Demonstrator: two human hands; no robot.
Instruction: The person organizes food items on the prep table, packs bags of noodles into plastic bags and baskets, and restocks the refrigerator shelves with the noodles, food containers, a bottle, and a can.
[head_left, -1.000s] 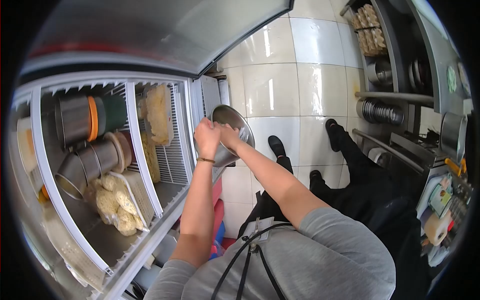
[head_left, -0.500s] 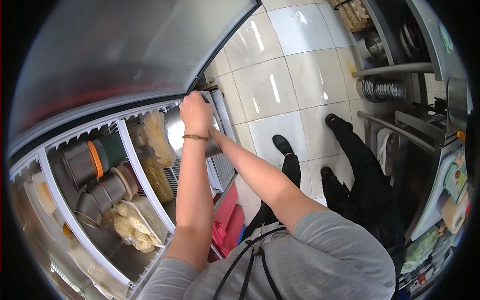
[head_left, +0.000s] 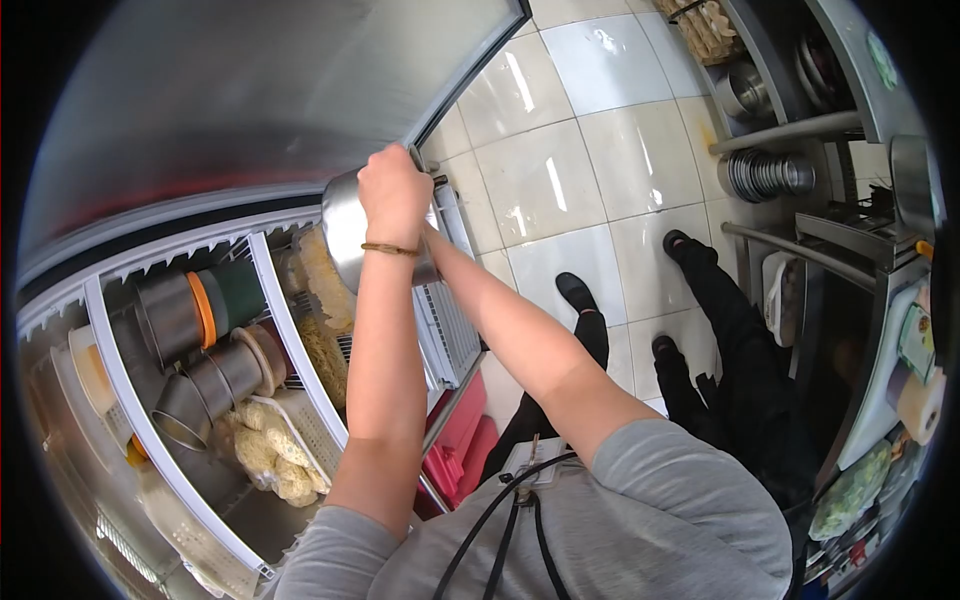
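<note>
My left hand, with a cord bracelet at the wrist, is closed on the rim of a shiny steel pot. The pot is tilted and stands out in front of the open fridge, close to its door. My right forearm passes behind the left wrist toward the pot's side; the right hand itself is hidden. Below the pot, bags of pale yellow food lie on a wire shelf. A white wire rack sits at the fridge's front edge.
Inside the fridge are steel containers, a green tub, an orange-rimmed pot and a white basket with bagged food. Pink plastic lies below. Another person's black-clad legs stand at right, beside steel shelving.
My left hand has moved up slightly with the pot, and the pot's body now shows more to the left of the hand. The view has shifted a little.
</note>
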